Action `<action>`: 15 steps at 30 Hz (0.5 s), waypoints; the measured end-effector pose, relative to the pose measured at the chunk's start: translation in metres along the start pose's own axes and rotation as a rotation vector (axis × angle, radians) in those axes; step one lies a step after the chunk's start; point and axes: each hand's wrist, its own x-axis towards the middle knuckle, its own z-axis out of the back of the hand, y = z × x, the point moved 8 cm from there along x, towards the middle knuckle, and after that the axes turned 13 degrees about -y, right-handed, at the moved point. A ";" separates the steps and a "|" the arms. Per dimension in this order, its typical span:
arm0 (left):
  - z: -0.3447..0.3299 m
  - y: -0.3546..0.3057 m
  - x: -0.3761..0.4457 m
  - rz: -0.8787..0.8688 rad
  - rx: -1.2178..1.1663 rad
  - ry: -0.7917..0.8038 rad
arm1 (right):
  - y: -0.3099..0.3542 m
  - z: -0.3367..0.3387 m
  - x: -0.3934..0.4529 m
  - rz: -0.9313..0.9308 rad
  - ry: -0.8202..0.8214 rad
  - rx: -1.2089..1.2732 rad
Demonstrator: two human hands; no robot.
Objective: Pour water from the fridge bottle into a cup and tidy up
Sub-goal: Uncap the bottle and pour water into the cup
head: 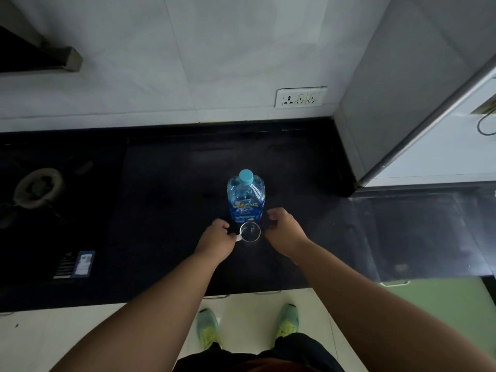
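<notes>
A clear plastic water bottle [246,200] with a blue label and a light-blue cap stands upright on the black counter [166,200], cap on. Right in front of it sits a small clear glass cup [250,232] with a handle on its left side; I cannot tell whether it holds water. My left hand [217,238] pinches that handle. My right hand [284,229] hovers just right of the cup and the bottle's base, fingers loosely curled, holding nothing.
A gas burner [39,187] is set into the counter at the left, with a small dark packet [75,264] near the front edge. A wall socket [300,97] is behind. The fridge [402,89] stands at the right with its door [440,108] open.
</notes>
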 end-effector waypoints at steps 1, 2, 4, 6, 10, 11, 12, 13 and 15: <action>0.008 -0.006 0.001 -0.018 -0.043 -0.029 | 0.009 0.009 0.000 0.023 -0.037 0.018; 0.017 -0.015 0.002 -0.057 -0.094 -0.061 | 0.019 0.018 0.001 0.048 -0.075 0.049; 0.032 -0.037 0.003 -0.190 -0.172 -0.104 | 0.044 0.034 0.002 0.105 -0.141 0.124; 0.042 -0.061 0.001 -0.295 -0.237 -0.083 | 0.070 0.045 0.001 0.157 -0.180 0.184; 0.043 -0.092 0.007 -0.372 -0.223 -0.038 | 0.107 0.039 0.002 0.258 -0.145 0.117; 0.041 -0.095 0.010 -0.383 -0.214 -0.036 | 0.111 0.035 0.003 0.285 -0.138 0.037; 0.040 -0.096 0.012 -0.387 -0.213 -0.030 | 0.113 0.032 0.005 0.308 -0.146 -0.032; 0.037 -0.095 0.015 -0.390 -0.221 -0.034 | 0.115 0.032 0.007 0.320 -0.164 -0.069; 0.037 -0.091 0.015 -0.380 -0.232 -0.045 | 0.118 0.035 0.009 0.325 -0.192 -0.091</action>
